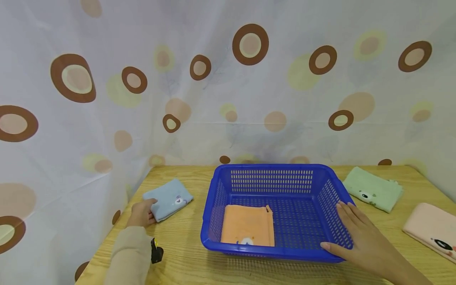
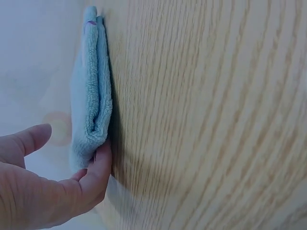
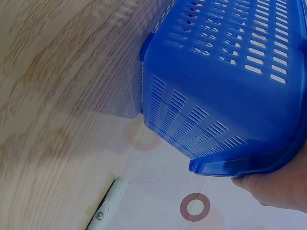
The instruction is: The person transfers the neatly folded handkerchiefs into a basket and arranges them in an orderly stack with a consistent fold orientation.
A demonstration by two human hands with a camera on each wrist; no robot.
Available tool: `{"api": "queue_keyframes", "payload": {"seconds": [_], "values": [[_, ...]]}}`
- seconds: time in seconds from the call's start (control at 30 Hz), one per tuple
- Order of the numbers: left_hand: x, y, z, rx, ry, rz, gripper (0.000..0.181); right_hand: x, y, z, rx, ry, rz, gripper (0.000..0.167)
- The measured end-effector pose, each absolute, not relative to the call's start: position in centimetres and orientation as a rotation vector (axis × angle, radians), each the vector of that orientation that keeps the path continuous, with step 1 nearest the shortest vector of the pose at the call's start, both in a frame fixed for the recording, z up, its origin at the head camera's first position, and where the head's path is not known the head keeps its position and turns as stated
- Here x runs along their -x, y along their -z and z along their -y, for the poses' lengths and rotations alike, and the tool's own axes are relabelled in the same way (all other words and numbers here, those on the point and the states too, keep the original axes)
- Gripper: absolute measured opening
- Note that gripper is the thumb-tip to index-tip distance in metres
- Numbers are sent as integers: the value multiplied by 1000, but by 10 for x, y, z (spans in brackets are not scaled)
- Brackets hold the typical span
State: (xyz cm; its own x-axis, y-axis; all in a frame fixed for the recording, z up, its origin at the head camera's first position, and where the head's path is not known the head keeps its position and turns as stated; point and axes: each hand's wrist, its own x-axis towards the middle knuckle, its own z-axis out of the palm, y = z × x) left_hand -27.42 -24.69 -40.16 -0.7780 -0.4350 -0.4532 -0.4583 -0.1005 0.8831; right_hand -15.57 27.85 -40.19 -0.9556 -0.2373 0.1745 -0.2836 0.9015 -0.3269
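Note:
A folded blue cloth lies at the table's left, its near-left corner at my left hand. In the left wrist view the fingertips of my left hand are tucked under the edge of the blue cloth, while the thumb stands apart from it. My right hand rests on the right side of the blue basket, fingers extended along the rim and thumb over the near corner. Inside the basket, on its left, lies a folded orange cloth. The right wrist view shows the basket's outer wall and part of my right hand.
A green cloth lies right of the basket, and a pink cloth is nearer the right edge. Beside my left sleeve is a small black and yellow object. A patterned curtain hangs behind the wooden table.

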Motion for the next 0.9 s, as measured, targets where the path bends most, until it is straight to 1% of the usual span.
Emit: {"api": "queue_keyframes", "payload": {"seconds": [0.1,0.13,0.23,0.33,0.37,0.43,0.47,0.53,0.6,0.67,0.7,0.77,0.83,0.9], "values": [[288,416,254,1083,-2065,-2096,75,156,403,-280,-407,-535,2932,101],[297,426,261,1085,-2092,-2082,76,156,403,-280,-407,-539,2930,100],[307,436,265,1135,-2137,-2039,76,156,403,-280,-410,-547,2925,100],[306,431,255,1212,-2180,-2039,69,156,403,-280,-408,-558,2926,99],[301,424,246,1246,-2173,-2052,68,156,402,-280,-407,-560,2927,99],[305,428,245,1266,-2195,-2064,66,155,402,-279,-407,-559,2927,99],[311,435,249,1260,-2203,-2066,66,154,402,-279,-408,-557,2925,99],[330,459,264,1244,-2235,-2063,67,154,401,-279,-408,-553,2924,99],[353,490,284,1234,-2256,-2082,65,153,401,-279,-409,-548,2924,99],[355,494,288,1207,-2220,-2135,63,154,400,-279,-401,-545,2929,99],[352,491,285,1221,-2185,-2172,61,154,399,-279,-395,-547,2936,99],[337,471,272,1222,-2112,-2226,59,154,400,-279,-393,-545,2935,99],[312,438,251,1205,-2046,-2266,58,155,400,-279,-389,-543,2939,100],[297,422,239,1171,-2017,-2299,58,156,400,-279,-391,-543,2937,100]]}}
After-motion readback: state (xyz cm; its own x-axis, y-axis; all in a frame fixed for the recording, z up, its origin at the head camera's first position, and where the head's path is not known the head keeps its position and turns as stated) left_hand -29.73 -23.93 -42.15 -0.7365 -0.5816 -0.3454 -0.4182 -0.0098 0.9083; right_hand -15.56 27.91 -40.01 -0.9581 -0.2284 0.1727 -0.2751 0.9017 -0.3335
